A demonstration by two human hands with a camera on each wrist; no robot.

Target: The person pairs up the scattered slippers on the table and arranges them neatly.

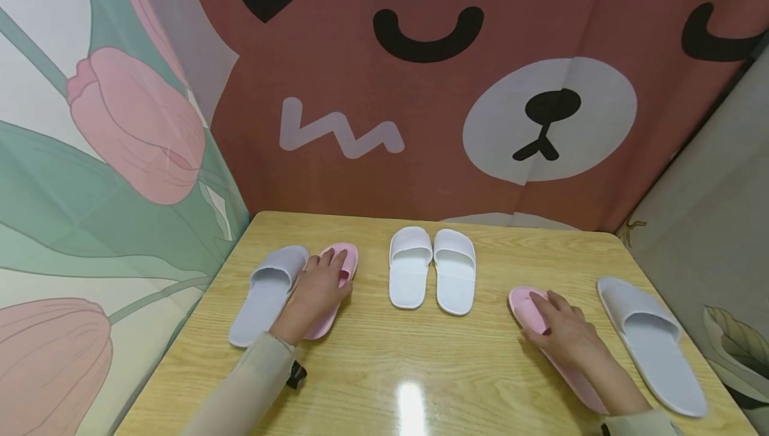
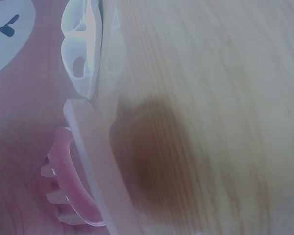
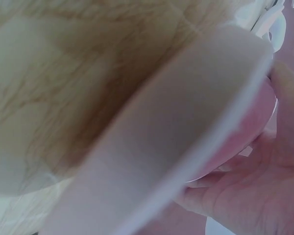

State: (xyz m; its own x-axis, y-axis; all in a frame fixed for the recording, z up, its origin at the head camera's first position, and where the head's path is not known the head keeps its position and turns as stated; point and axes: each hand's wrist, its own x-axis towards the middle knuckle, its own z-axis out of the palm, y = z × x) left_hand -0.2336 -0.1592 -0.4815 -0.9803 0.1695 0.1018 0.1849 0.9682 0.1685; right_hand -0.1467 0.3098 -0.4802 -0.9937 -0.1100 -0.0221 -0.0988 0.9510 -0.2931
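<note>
My left hand (image 1: 317,289) grips a pink slipper (image 1: 326,324) at its strap, on the left of the table. Fingers lie over the strap and the thumb is along its right side; in the left wrist view, fingertips show beside the pink strap (image 2: 68,169). Farther right, my right hand (image 1: 567,334) holds the other pink slipper (image 1: 529,310) by the strap, thumb on the near-left side and fingers across the top. Close in the right wrist view, that slipper's pale sole (image 3: 152,127) stands tilted. Palm and wrist hide part of both slippers.
A white slipper pair (image 1: 411,276) sits side by side at the back middle. One light grey slipper (image 1: 264,302) lies left of my left hand, another (image 1: 663,356) right of my right hand. Behind the wooden table (image 1: 372,362) hangs a bear-print curtain (image 1: 432,182).
</note>
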